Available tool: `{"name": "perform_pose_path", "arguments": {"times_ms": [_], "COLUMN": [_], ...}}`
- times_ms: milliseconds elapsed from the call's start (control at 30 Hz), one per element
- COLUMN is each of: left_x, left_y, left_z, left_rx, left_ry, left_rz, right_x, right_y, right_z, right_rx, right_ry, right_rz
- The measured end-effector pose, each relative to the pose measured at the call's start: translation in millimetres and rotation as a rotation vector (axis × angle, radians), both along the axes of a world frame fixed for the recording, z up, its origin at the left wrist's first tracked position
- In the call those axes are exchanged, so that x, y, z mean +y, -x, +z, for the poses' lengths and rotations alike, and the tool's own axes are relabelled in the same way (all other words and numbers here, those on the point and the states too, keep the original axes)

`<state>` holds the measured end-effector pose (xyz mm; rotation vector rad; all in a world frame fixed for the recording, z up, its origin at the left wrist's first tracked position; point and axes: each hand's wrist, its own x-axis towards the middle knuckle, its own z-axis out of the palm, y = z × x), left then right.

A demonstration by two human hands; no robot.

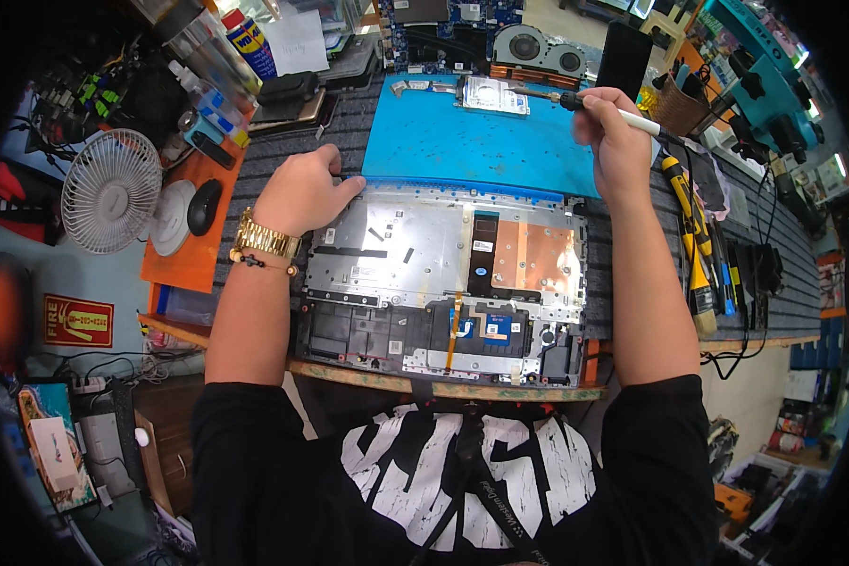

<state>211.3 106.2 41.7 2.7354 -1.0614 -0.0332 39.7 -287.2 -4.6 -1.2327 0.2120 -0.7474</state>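
A laptop's bottom chassis (415, 245), silver with a copper-coloured patch and black lower section, lies inner side up before me. My left hand (302, 193) rests at its far left corner, thumb stretched to the edge and index finger bent apart from it. My right hand (613, 141) is closed round a soldering iron (637, 121) with a white handle and black grip. The iron's shaft points left, over a silver hard drive (492, 95) on the blue mat (472, 141); whether the tip touches anything cannot be made out. Small metal pieces (415, 86) lie left of the drive.
A twin-fan cooler (538, 55) and blue circuit board (443, 42) stand behind the mat. On the right are a yellow tool (686, 203), a brush (702, 307) and cables. A white fan (111, 191), spray can (247, 44) and phones (288, 108) stand or lie leftward.
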Motion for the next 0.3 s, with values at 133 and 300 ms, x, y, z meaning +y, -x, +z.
{"name": "perform_pose_path", "arguments": {"times_ms": [133,300], "left_x": [7,1], "left_y": [-9,4], "left_z": [-3,16], "left_rx": [0.004,0.124], "left_ry": [0.009,-0.083], "left_rz": [-0.027,0.039], "right_x": [-1,0], "right_y": [-4,-9], "right_z": [-1,1], "right_rx": [-0.015,0.037], "right_ry": [-0.015,0.019], "right_rz": [-0.001,-0.045]}}
